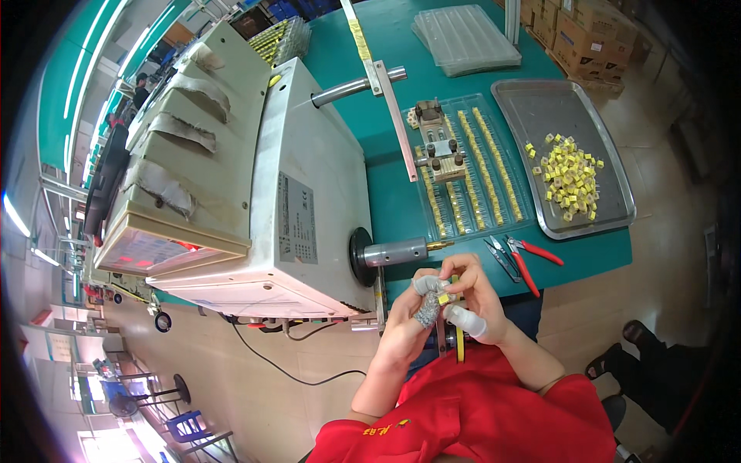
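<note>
Close in front of my body, both hands meet around a small yellow block, much of it covered by fingers. My left hand pinches it from the left, with grey and white wraps on the fingertips. On the other side my right hand has its fingers closed on the same block, and one of its fingers wears a white wrap. A narrow yellow strip hangs just below the hands. Right above them, the metal spindle of a white bench machine points to the right.
Red-handled cutters and tweezers lie at the green table's near edge. A metal tray carries loose yellow blocks. Behind the spindle sits a clear plastic tray with yellow rows, a metal fixture over it. Clear trays are stacked farther back.
</note>
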A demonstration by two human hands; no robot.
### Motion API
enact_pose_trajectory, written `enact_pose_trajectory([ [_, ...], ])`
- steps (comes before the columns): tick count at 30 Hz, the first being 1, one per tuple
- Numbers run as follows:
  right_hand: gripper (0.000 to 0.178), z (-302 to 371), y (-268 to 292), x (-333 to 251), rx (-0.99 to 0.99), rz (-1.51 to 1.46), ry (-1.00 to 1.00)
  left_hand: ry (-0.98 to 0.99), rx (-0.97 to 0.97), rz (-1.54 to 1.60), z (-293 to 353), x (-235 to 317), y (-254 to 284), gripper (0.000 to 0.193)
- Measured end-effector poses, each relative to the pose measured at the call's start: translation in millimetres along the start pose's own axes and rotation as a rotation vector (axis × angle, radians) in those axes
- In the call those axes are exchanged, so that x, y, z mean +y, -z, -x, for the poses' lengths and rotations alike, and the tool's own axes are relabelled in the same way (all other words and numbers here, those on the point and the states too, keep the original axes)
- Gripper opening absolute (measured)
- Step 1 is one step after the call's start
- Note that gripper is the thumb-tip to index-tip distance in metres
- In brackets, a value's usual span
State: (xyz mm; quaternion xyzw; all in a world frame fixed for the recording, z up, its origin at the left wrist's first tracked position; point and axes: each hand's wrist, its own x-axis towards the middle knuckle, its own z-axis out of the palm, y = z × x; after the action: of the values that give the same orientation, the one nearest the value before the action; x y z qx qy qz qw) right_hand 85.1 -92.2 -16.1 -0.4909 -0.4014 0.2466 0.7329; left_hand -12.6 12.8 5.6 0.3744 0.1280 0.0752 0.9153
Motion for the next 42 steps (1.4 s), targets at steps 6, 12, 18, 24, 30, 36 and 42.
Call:
enact_pose_trajectory([
  [6, 0.028, 1.3, -0.7, 7.3, 0.011, -0.083, 0.032, -0.069, 0.043, -0.128, -1.5, -1.7, -0.7, 0.023],
  [12, 0.028, 1.9, -1.7, 7.5, 0.023, -0.128, -0.004, -0.081, 0.067, -0.150, -1.9, 0.3, -5.1, 0.023],
  [18, 0.029, -0.4, -4.5, 3.4, 0.043, -0.259, -0.048, -0.119, 0.101, -0.227, -3.0, -2.6, -5.5, 0.025],
  [24, 0.029, -3.2, -5.5, 2.1, 0.055, -0.437, -0.116, -0.264, 0.122, -0.507, -5.4, -3.5, -5.7, 0.029],
  [30, 0.028, -3.0, -11.1, 0.8, 0.162, 0.063, -0.006, -0.101, 0.130, -0.051, -2.4, -8.8, 0.8, 0.021],
  [36, 0.026, -3.6, -10.6, -2.5, 0.308, 0.385, 0.214, -0.130, 0.018, 0.082, -2.4, -7.9, 0.5, 0.021],
  [42, 0.021, -5.1, -7.0, -9.0, 0.313, 0.629, 0.369, -0.157, 0.035, 0.046, -3.7, -4.8, -5.7, 0.020],
])
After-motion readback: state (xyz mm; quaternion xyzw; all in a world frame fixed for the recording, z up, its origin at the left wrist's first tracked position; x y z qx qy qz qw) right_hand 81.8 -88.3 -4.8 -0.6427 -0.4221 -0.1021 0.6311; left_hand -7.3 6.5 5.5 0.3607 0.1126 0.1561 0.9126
